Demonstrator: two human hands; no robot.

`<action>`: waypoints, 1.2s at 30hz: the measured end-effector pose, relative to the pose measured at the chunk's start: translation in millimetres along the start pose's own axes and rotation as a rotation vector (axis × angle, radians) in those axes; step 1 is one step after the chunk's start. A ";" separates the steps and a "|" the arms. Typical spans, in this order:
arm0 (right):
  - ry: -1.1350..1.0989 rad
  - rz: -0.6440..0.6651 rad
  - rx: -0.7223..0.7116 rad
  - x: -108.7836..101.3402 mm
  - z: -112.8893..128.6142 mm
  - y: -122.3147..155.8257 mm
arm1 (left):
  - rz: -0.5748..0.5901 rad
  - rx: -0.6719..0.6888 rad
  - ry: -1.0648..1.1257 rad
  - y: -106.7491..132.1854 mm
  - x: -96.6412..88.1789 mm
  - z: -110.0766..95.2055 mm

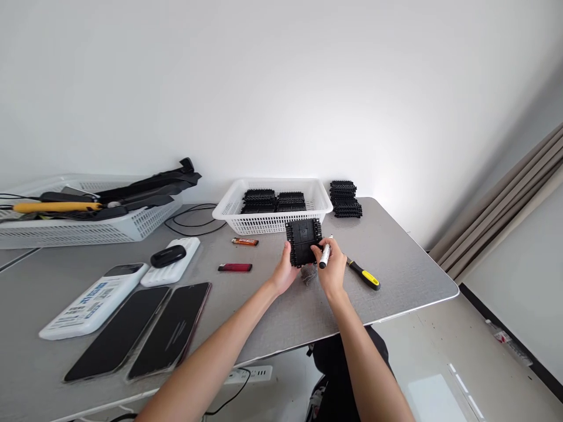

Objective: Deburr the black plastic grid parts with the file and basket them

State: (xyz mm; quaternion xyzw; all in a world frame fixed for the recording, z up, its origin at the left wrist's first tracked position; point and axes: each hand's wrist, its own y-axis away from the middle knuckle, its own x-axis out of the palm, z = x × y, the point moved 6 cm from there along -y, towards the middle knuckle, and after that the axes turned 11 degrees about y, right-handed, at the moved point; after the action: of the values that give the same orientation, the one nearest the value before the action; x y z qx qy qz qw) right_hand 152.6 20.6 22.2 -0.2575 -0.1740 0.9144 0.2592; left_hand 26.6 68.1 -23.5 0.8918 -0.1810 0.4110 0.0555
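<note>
Left hand [285, 271] fingers clamped on edge of black block [303, 240], held just above table [409, 264], right in front of white basket [229, 206]. Right hand [334, 266] pinching silver pen [324, 256], also touching block. Doing both at once, pen could slip or block could drop, I reckon. Yellow-handled tool [364, 275] near wrist, easy to knock.

Bright even daylight, soft faint shadows, sharp centre, wide-angle bending at the edges, no glare

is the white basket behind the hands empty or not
Not empty: the white basket holds two stacks of black plastic parts, side by side.
</note>
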 end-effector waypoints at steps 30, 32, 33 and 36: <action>-0.070 0.294 -0.149 7.1 15.4 -3.2 | 0.037 -0.135 0.159 8.6 11.2 1.2; -0.025 0.289 -0.179 6.4 17.1 -3.3 | 0.040 -0.138 0.161 9.2 12.8 1.2; -0.002 0.288 -0.194 6.1 18.1 -3.3 | 0.043 -0.141 0.162 9.6 13.7 1.3; 0.044 0.292 -0.220 6.1 19.7 -3.1 | 0.043 -0.142 0.172 10.3 15.9 0.9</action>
State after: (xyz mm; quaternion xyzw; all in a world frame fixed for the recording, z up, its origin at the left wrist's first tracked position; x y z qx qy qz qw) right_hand 138.2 23.0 37.2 -0.3266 -0.2281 0.9120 0.0978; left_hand 32.9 53.9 -12.7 0.8428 -0.2235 0.4734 0.1251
